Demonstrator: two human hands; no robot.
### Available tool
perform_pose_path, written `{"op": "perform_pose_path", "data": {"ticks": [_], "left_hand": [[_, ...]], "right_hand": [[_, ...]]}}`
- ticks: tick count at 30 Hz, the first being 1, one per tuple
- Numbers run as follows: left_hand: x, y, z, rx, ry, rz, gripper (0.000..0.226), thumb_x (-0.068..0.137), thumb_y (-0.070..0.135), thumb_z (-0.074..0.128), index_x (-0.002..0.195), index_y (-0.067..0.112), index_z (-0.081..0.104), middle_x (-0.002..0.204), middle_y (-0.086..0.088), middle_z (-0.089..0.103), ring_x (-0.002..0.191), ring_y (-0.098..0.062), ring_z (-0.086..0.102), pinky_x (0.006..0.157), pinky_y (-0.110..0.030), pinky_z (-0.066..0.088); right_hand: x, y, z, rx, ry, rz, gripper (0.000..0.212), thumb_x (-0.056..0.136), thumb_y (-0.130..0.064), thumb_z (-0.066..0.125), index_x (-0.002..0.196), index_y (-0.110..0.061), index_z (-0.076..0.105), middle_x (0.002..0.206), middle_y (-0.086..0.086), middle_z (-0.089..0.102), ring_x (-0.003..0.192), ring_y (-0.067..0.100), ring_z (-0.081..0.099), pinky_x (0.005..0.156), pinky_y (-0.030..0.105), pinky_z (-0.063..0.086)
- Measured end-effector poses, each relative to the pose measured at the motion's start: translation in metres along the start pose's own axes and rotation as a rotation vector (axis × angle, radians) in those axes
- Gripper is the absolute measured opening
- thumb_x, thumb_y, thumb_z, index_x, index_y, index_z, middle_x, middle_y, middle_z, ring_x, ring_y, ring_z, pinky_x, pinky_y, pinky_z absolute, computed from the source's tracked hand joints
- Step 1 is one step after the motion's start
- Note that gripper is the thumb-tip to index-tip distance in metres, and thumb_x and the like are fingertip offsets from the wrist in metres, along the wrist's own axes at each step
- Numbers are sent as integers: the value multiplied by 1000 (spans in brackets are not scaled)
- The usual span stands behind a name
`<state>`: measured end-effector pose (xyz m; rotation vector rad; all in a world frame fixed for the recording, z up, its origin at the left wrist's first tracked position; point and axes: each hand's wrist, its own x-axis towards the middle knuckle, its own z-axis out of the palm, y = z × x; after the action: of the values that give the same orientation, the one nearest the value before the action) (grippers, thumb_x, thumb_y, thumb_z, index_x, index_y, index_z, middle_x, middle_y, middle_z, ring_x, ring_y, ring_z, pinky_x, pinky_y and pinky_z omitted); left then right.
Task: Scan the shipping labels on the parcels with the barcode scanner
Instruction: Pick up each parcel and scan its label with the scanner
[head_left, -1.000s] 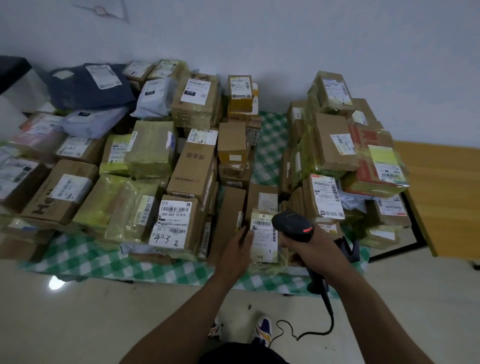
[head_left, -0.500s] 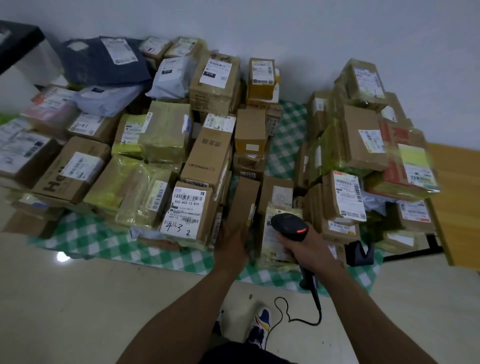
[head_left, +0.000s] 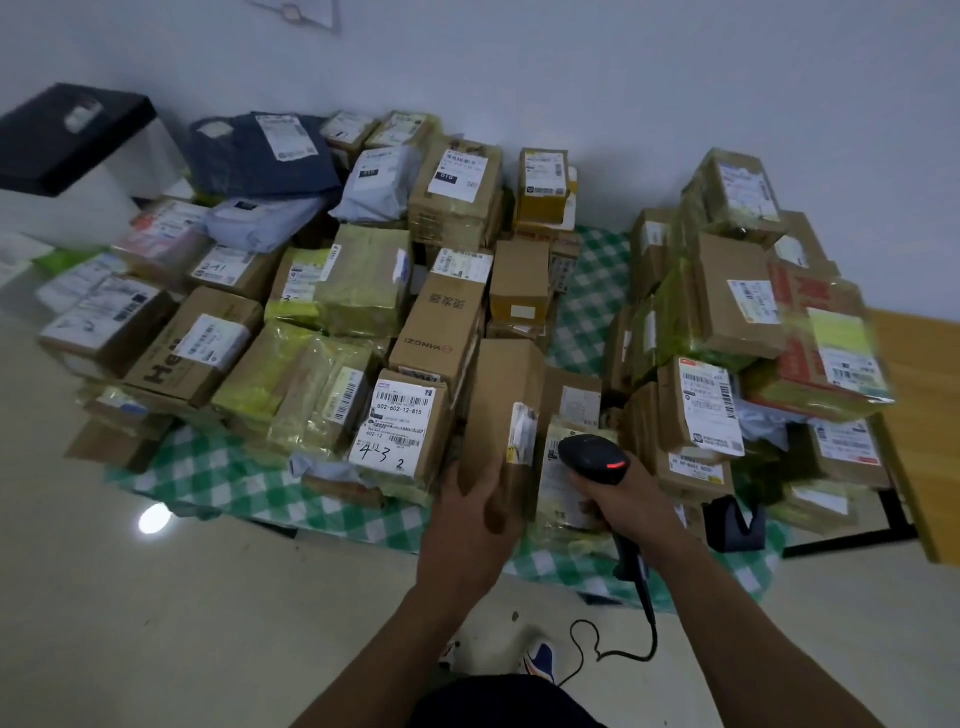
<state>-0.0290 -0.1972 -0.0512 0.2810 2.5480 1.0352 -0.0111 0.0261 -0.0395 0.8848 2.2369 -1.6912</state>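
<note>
Nearest me, over the green checked cloth (head_left: 208, 467), my left hand (head_left: 475, 512) was wrapped round the near end of a tall brown box (head_left: 501, 395) propped on end, and my right hand (head_left: 631, 499) gripped the barcode scanner (head_left: 595, 460), nose low over the yellow-taped parcel (head_left: 558, 493) just beside it. That box's label (head_left: 522, 434) sat on its right side, edge-on to me, so the move, I reckoned, was to roll that face toward the scanner and hold it steady. Beyond, more labelled parcels (head_left: 457, 176) were heaped back to the wall (head_left: 623, 78).

Green-white checked cloth (head_left: 589, 291); brown cardboard parcels (head_left: 447, 338) with white labels (head_left: 397, 426); black scanner (head_left: 592, 457), red light; navy bag (head_left: 260, 161) far left.
</note>
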Motion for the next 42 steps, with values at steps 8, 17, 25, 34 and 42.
{"op": "perform_pose_path", "data": {"ticks": [8, 17, 25, 34, 42], "left_hand": [[-11, 41, -43, -624, 21, 71, 89, 90, 6, 74, 146, 61, 32, 134, 9, 59, 111, 8, 62, 84, -20, 58], [1, 81, -48, -740, -121, 147, 84, 98, 0, 64, 140, 67, 36, 138, 24, 62, 131, -3, 57, 101, -36, 55], [8, 111, -54, -756, -189, 59, 52, 98, 39, 68, 136, 64, 43, 137, 15, 63, 127, -6, 61, 105, -41, 54], [16, 139, -37, -757, 4, -14, 54, 89, 80, 43, 140, 59, 46, 131, 17, 65, 118, -10, 64, 102, -47, 54], [18, 134, -38, -800, -3, 44, 34, 103, 55, 46, 136, 55, 54, 123, 14, 71, 101, 3, 70, 81, -26, 61]], "right_hand": [[-30, -43, -19, 265, 119, -140, 49, 92, -31, 80, 134, -26, 57, 112, 5, 75, 85, 17, 79, 65, 37, 56], [-57, -77, -37, 430, 102, -321, 72, 67, -27, 92, 134, -25, 65, 120, 0, 77, 107, 19, 75, 79, 40, 64], [-57, -66, -49, 533, 132, -370, 85, 59, -16, 95, 138, -15, 62, 127, 9, 74, 114, 30, 73, 87, 48, 63], [-60, -66, -45, 471, 194, -522, 85, 67, 3, 91, 142, -10, 54, 133, 7, 69, 120, 22, 69, 90, 36, 63], [-69, -66, -45, 431, 307, -467, 73, 75, -13, 89, 139, -26, 57, 127, -2, 71, 110, 11, 72, 93, 41, 62]]}}
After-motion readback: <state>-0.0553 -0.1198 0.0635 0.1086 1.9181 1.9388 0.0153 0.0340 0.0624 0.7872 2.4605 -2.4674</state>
